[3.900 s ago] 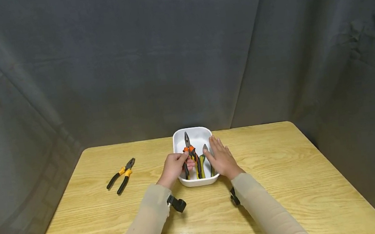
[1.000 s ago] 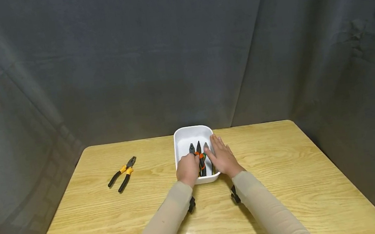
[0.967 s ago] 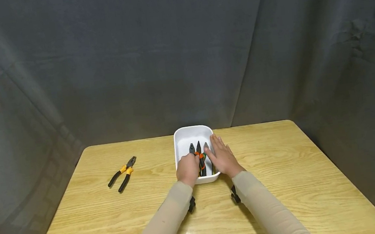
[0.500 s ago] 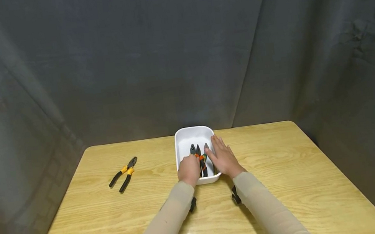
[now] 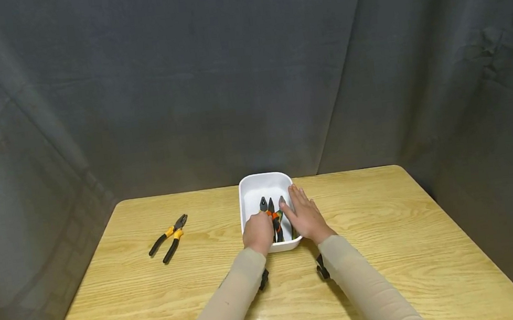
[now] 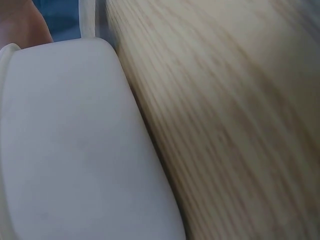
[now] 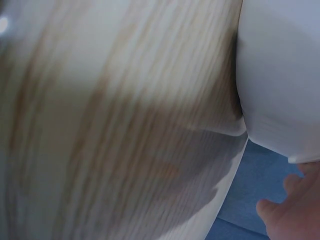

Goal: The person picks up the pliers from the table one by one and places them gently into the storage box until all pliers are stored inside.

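In the head view a white tray (image 5: 244, 193) holds several pairs of pliers. My left hand (image 5: 258, 230) reaches palm down into its left side, fingers curled over the handles of dark-headed pliers (image 5: 263, 203); the fingertips are hidden. Beside it lie long-nose pliers (image 5: 271, 205) with orange and black handles. Pliers with green handles (image 5: 282, 199) lie at the right, partly behind my right thumb. My right hand (image 5: 308, 219) rests on the tray's right rim, fingers straight. The right wrist view catches its fingers (image 7: 295, 210) beside the white wall (image 7: 280, 70).
Another pair of pliers (image 5: 170, 238), with yellow and black handles spread apart, lies left of the tray on the wooden table (image 5: 125, 301). A dark grey curtain (image 5: 212, 107) hangs behind the table's back edge, and more drapes flank both sides.
Earlier, my left hand held the orange and black long-nose pliers over the tray. They now lie inside, and that hand has turned palm down over other pliers. My right hand has stayed put.
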A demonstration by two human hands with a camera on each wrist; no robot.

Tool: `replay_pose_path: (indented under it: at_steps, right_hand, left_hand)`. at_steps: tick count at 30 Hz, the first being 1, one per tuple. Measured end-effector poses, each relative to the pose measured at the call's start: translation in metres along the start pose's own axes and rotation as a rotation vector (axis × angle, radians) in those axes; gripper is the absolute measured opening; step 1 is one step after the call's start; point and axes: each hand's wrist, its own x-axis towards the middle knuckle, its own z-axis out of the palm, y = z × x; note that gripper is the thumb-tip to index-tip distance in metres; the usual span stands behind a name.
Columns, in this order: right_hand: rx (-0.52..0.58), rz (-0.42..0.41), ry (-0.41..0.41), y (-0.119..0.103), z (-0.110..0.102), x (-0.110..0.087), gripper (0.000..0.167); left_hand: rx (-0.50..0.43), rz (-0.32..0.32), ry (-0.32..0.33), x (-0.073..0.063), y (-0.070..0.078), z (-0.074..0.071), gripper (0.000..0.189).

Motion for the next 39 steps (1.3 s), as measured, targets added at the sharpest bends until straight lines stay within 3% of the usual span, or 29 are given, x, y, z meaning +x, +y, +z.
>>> replay_pose_path:
  at_steps: [17, 27, 39]
  right_hand:
    - [0.009, 0.011, -0.026, -0.0007, -0.0028, -0.0009, 0.076]
    - [0.017, 0.013, -0.025, -0.0012, -0.0008, 0.0019, 0.074]
    - [0.022, 0.029, -0.033, -0.0003, -0.0007, 0.0017, 0.073]
  left_hand:
    - [-0.001, 0.015, 0.021, -0.0006, -0.0008, -0.0007, 0.027]
    - [-0.004, 0.032, 0.126, -0.0007, -0.003, 0.0013, 0.019]
    - [0.021, 0.071, 0.155, -0.0027, -0.0039, 0.0041, 0.015]
